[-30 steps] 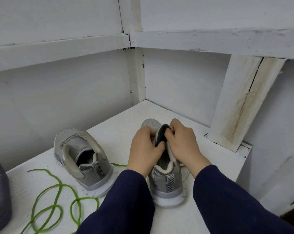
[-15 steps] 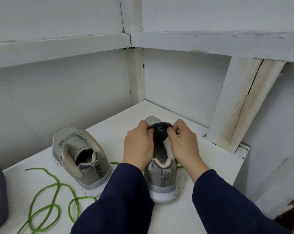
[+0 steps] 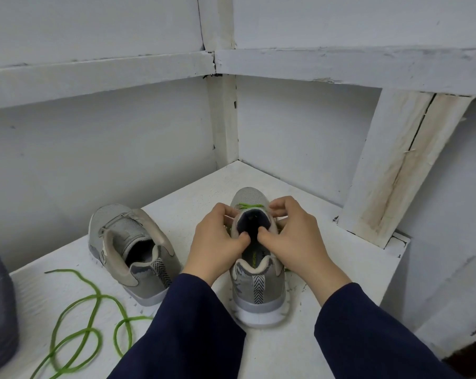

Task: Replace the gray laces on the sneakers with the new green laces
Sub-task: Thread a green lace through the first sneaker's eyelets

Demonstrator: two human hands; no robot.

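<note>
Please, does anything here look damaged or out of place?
The slanted wooden brace at right has a dark crack and brownish stains along it. The loose green lace lies in loops on the shelf, which suits the task. Nothing else stands out.

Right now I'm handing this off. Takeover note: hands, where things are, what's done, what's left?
Left hand and right hand: both pinch the tongue of the near sneaker, which stands heel toward the camera.
Done: a threaded green lace crosses its front eyelets; the hands hide how far it runs.
Second sneaker stands to the left, with no green on it. A loose green lace lies on the table beside it.
Left: finish lacing this shoe, then lace the second.
</note>
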